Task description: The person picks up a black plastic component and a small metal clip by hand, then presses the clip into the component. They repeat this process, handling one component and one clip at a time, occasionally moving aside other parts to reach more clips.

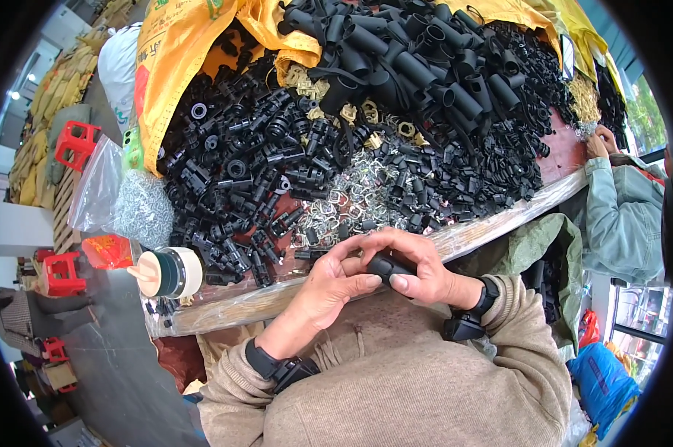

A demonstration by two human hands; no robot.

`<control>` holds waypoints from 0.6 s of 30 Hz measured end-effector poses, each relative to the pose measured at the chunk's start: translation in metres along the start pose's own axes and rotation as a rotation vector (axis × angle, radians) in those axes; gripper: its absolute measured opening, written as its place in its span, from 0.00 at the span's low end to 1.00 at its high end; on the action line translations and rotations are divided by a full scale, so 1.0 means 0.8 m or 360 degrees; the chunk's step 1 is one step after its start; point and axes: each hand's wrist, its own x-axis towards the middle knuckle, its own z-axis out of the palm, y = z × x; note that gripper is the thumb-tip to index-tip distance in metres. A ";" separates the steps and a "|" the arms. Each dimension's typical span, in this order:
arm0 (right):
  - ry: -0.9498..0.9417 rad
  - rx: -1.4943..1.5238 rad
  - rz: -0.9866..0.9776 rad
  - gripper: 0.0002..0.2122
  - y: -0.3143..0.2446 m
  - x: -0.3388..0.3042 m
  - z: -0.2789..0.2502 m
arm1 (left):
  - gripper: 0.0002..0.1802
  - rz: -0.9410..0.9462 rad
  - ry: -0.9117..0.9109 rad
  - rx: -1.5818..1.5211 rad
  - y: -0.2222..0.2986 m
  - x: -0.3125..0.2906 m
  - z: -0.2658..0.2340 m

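Worktable, the broadest element, spread with sorted heaps and bounded on the near side by a pale, film-wrapped edge. Yellow sacking is draped over its far left part. At the far middle, a heap of black tubes is piled highest; to its left, dark moulded fittings are strewn, and nearer the centre small black parts are gathered beside bright metal rings. A lidded cup is stood at the left near corner.

Both hands are brought together just over the near edge. By the left hand, the left end of a short black piece is pinched, with the thumb laid on its near side; by the right hand, the same piece is gripped, with the thumb pressed low on its near face and the fingers arched over and behind. The fingertips on the far side are hidden, so their exact contact cannot be told.

For good handling, the piece is probably best steadied by one hand while pressure is applied evenly by the opposite thumb, square to the surface, the smooth casing being likely to slip if pushed at a slant
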 end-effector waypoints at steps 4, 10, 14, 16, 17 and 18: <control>0.0001 -0.0093 0.0074 0.26 -0.019 -0.001 -0.004 | 0.31 -0.0022 -0.0013 0.0029 0.004 -0.008 -0.002; 0.0052 -0.0983 0.0393 0.24 -0.087 -0.056 -0.089 | 0.30 0.0267 0.0047 0.0385 0.017 -0.025 -0.026; 0.0041 -0.1943 0.0988 0.23 -0.107 -0.134 -0.111 | 0.28 0.0323 0.0031 0.0425 0.022 -0.021 -0.040; 0.0174 -0.2504 0.1342 0.21 -0.106 -0.152 -0.107 | 0.26 0.0262 0.0037 0.0434 0.022 -0.018 -0.040; 0.0174 -0.2506 0.1344 0.21 -0.102 -0.145 -0.104 | 0.26 0.0234 0.0046 0.0440 0.020 -0.018 -0.038; 0.0307 -0.2402 0.1020 0.20 -0.093 -0.124 -0.095 | 0.26 0.0232 0.0044 0.0440 0.018 -0.018 -0.038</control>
